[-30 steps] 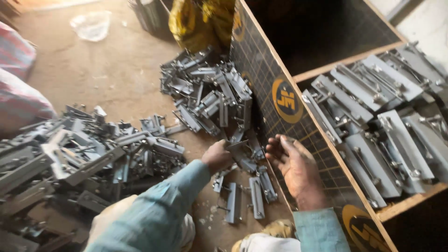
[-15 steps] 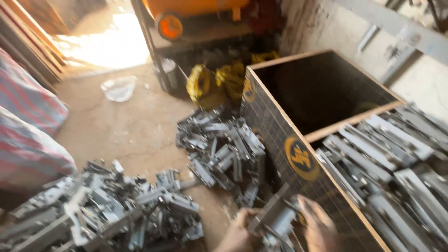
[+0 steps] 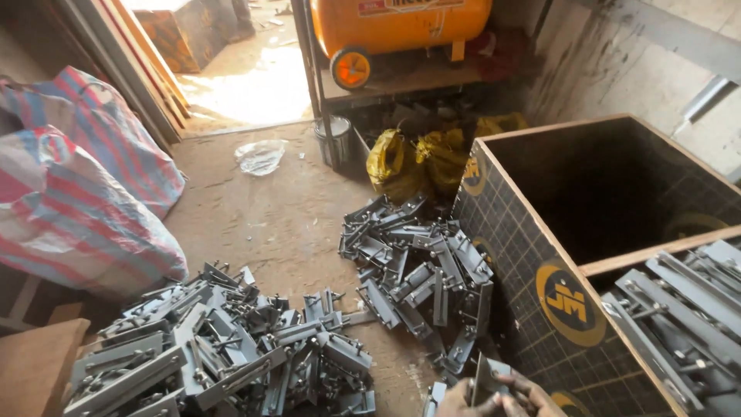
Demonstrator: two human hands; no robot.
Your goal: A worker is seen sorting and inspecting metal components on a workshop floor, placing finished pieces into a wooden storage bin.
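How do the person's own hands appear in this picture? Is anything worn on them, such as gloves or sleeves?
Only the fingers and knuckles of the hands show, at the bottom edge of the head view. They are bare: no gloves and no rings are visible. The wrists and any sleeves lie outside the frame, so clothing cannot be told here.
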